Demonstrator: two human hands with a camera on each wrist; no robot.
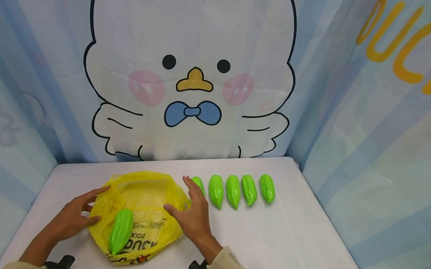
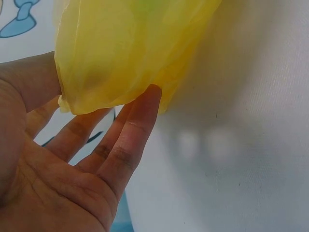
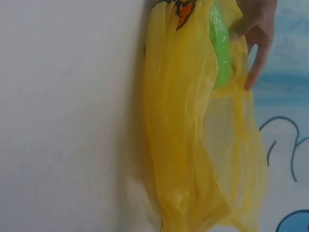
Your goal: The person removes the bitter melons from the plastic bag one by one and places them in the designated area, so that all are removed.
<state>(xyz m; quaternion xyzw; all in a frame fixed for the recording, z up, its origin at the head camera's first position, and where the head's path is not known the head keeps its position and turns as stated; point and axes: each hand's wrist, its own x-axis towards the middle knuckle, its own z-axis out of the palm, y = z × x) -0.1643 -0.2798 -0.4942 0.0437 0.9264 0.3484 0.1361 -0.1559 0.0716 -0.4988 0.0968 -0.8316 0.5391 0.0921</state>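
Observation:
A yellow plastic bag (image 1: 176, 189) lies with its mouth spread on the table, black print showing inside. In it, toward the left, lies a bright green, ridged, star-fruit-like piece (image 1: 121, 231). My left hand (image 1: 71, 216) touches the bag's left edge with spread fingers; in the left wrist view the bag's rim (image 2: 111, 67) hangs over the thumb and fingertips. My right hand (image 1: 195, 215), fingers spread, is at the bag's right rim; whether it touches is unclear. In the right wrist view, the left hand (image 3: 258, 29) shows beyond the bag.
Several matching green pieces (image 1: 233, 192) stand in a row right of the bag; the leftmost (image 1: 199, 183) is partly covered by the right hand. The white table (image 1: 260, 244) is bordered by printed curtains (image 1: 376, 169) at the back and sides.

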